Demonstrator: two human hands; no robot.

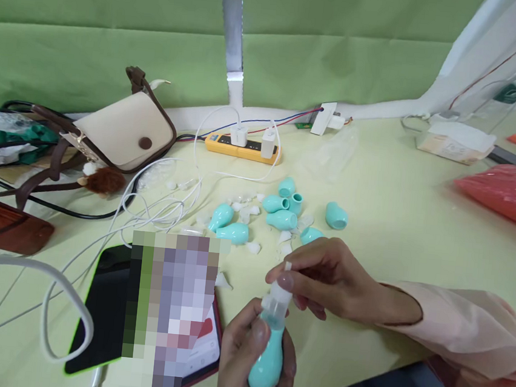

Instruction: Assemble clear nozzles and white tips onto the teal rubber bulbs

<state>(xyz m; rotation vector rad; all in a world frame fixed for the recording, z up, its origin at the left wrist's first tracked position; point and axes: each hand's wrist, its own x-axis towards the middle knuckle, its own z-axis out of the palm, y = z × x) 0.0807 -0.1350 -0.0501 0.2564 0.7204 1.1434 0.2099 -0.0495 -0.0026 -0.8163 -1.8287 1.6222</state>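
Note:
Near the bottom middle, my left hand is wrapped round a turquoise bulb, held with its neck up. A translucent white nozzle piece stands in the bulb's neck. My right hand pinches the top of that nozzle between thumb and fingers. Beyond the hands lie several turquoise bulbs, some on their sides and one with its opening showing. Small white plastic pieces are scattered among them.
Left of my hands are a black phone and a lit, partly pixelated phone. White cables, a cream bag and a yellow power strip lie behind. At right are a tissue pack and a red packet.

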